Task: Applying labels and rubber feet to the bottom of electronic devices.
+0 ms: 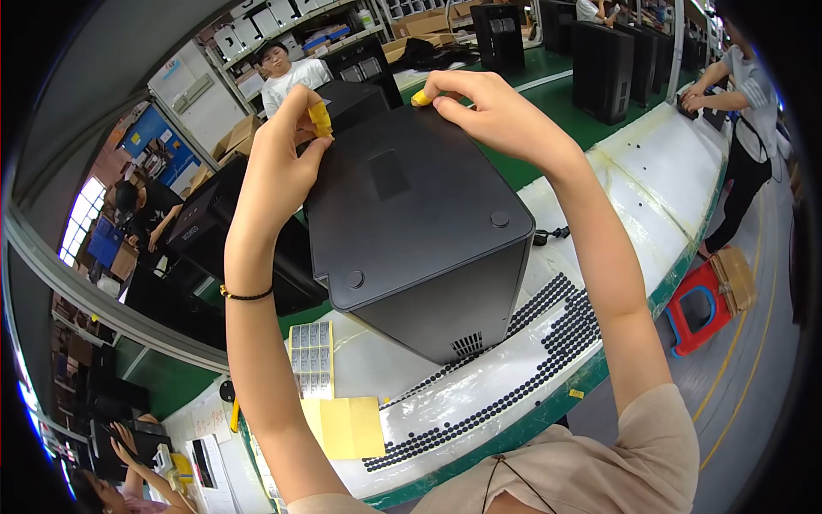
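A large black computer case (411, 188) stands before me, its smooth face with round black feet turned up. One foot (499, 219) sits at the near right corner, another (355, 279) at the near left. My left hand (287, 141) is at the far left corner, thumb and curled fingers drawn together. At the far right corner is my right hand (479, 103), thumb and index finger pinched close. Yellow tape wraps a fingertip of each hand. Whatever either pinch holds, I cannot make out. A slotted vent (467, 344) shows low on the case's near side.
Rows of small round black pads (479, 411) lie on the white, green-edged table (634, 184). Left of them are a label sheet (312, 355) and yellow paper (351, 428). More black cases (602, 73) stand beyond. A red stool (695, 308) is at right. Several people work nearby.
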A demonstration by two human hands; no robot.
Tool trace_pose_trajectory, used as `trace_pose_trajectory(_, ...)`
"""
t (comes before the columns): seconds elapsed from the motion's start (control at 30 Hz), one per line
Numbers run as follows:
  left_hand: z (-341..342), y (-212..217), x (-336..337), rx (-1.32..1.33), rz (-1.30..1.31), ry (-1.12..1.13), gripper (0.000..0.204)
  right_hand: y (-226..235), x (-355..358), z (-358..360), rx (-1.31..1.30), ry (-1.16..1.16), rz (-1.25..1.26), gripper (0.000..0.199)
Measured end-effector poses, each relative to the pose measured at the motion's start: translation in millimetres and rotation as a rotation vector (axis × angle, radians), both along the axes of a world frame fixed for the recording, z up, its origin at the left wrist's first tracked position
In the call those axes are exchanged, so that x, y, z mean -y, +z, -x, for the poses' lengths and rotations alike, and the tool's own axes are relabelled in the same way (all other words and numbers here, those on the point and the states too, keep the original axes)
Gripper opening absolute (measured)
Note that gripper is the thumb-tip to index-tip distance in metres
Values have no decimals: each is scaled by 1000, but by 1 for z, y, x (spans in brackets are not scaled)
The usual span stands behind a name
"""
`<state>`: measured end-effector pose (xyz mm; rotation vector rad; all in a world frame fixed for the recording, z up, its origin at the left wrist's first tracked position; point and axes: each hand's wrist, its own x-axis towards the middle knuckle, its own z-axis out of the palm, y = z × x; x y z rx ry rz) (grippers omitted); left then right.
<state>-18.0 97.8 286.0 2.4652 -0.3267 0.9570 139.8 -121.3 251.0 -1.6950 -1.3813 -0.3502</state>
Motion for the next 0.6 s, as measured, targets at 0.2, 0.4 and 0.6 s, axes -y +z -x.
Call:
trace_pose_trajectory(0.2, 35, 2, 14, -125, -154, 100, 29, 2, 1, 2, 62, -44, 15, 20)
trace_pose_trajectory(0.4, 69, -31, 15, 26, 49, 4, 43, -7, 26, -3, -32, 127, 113, 45)
trace_pose_trajectory(0.6, 195, -107, -2, -143, 130, 464, 28, -58, 43, 12, -147, 10, -661, 48)
